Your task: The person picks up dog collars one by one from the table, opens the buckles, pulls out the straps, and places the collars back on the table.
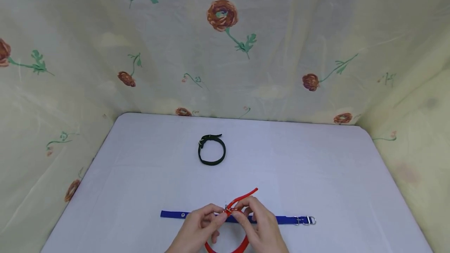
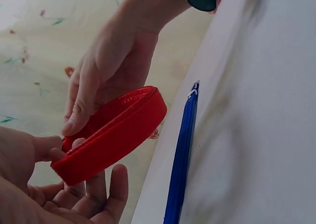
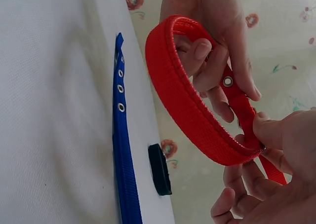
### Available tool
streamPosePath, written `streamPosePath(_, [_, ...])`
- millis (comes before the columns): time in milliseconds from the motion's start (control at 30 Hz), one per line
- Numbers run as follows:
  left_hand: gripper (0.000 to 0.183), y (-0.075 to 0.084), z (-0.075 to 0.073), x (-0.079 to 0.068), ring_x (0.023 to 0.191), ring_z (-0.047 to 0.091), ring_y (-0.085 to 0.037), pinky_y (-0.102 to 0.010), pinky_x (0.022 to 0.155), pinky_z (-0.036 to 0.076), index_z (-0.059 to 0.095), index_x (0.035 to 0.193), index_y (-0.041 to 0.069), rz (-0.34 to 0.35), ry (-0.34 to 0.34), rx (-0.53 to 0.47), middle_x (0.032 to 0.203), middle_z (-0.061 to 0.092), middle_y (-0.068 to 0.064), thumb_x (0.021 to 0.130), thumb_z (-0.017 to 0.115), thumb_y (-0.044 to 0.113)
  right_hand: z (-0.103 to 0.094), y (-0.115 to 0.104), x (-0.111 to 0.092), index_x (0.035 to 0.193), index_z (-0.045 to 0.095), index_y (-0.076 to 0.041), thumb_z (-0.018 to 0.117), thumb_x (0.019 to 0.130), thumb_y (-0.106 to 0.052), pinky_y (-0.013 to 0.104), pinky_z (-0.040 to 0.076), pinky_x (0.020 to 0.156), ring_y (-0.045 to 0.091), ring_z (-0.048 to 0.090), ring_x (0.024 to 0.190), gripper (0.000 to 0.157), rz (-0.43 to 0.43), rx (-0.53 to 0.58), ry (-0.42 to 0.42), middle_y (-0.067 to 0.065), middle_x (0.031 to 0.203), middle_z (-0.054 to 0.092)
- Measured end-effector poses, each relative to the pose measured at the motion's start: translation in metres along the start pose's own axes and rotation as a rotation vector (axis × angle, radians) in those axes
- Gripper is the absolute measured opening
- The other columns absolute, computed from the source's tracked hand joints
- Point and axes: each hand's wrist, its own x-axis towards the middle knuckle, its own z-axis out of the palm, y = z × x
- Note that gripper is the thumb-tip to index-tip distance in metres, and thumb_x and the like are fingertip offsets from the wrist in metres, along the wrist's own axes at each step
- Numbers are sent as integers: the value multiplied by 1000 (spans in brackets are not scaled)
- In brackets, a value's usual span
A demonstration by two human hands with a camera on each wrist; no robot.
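Observation:
Both hands hold a red collar (image 1: 242, 246), bent into a loop above the table's near side. My left hand (image 1: 200, 225) pinches it at the buckle between thumb and finger. Opposite, my right hand (image 1: 261, 225) pinches the strap just past the buckle, with the free tail pointing up and right. In the right wrist view the red strap (image 3: 173, 91) shows a metal eyelet near the left fingers. The buckle itself is mostly hidden by fingers. A flat blue collar (image 1: 286, 220) lies on the table beneath and behind the hands.
Farther back on the white table (image 1: 140, 159) lies a black collar (image 1: 212, 163), buckled into a ring. The blue collar's metal rings (image 1: 309, 220) lie at its right end, an eyelet at its left. Flowered cloth (image 1: 274, 50) hangs around the table's back and sides.

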Motion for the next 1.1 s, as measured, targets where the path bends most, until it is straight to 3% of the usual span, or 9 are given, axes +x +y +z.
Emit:
streamPosePath(233, [45, 1, 2, -3, 65, 64, -15, -25, 53, 41, 77, 124, 14, 19, 44, 28, 70, 63, 2, 105, 66, 53, 1, -9, 2, 107, 67, -25, 76, 101, -25, 20, 49, 70, -2, 56, 79, 11, 202, 40, 27, -22, 88, 66])
streamPosePath(367, [47, 1, 2, -3, 68, 64, -16, -24, 54, 41, 76, 126, 14, 25, 52, 44, 74, 67, -1, 106, 63, 54, 4, -9, 0, 108, 65, -23, 74, 103, -24, 19, 46, 63, -2, 52, 75, 10, 179, 34, 59, -18, 85, 64])
streamPosePath(500, [45, 1, 3, -4, 69, 65, -16, -23, 55, 40, 77, 117, 12, 34, 58, 53, 73, 69, 1, 106, 64, 54, 7, -7, -3, 107, 64, -22, 74, 103, -20, 19, 45, 58, -3, 50, 72, 10, 141, 18, 86, -16, 84, 63])
streamPosePath(667, [41, -1, 3, -4, 65, 63, -15, -22, 48, 33, 75, 112, 16, 14, 76, 42, 66, 64, 4, 103, 68, 55, 4, -6, -2, 105, 65, -26, 76, 101, -21, 19, 47, 63, -2, 53, 74, 13, 168, 40, 35, -18, 86, 64])
streamPosePath(833, [44, -4, 3, -2, 67, 66, -15, -25, 53, 42, 74, 125, 20, -20, 48, 13, 68, 68, 2, 102, 69, 57, 0, -8, -2, 107, 64, -25, 74, 102, -21, 20, 47, 66, -1, 54, 77, 12, 184, 73, 7, -17, 87, 65])
streamPosePath(967, [39, -6, 1, -1, 74, 70, -17, -27, 61, 50, 72, 124, 17, 23, 2, 11, 76, 72, 0, 105, 67, 51, 0, -8, -2, 107, 65, -24, 75, 102, -20, 20, 47, 64, -2, 53, 75, 12, 148, 77, 39, -17, 86, 65])
streamPosePath(1100, [38, -6, 0, -2, 83, 72, -17, -30, 73, 57, 72, 128, 13, 81, -11, 24, 95, 79, -8, 106, 67, 44, -2, -6, -2, 105, 66, -28, 77, 99, -17, 19, 48, 71, -2, 56, 80, 17, 142, 77, 12, -23, 88, 67])
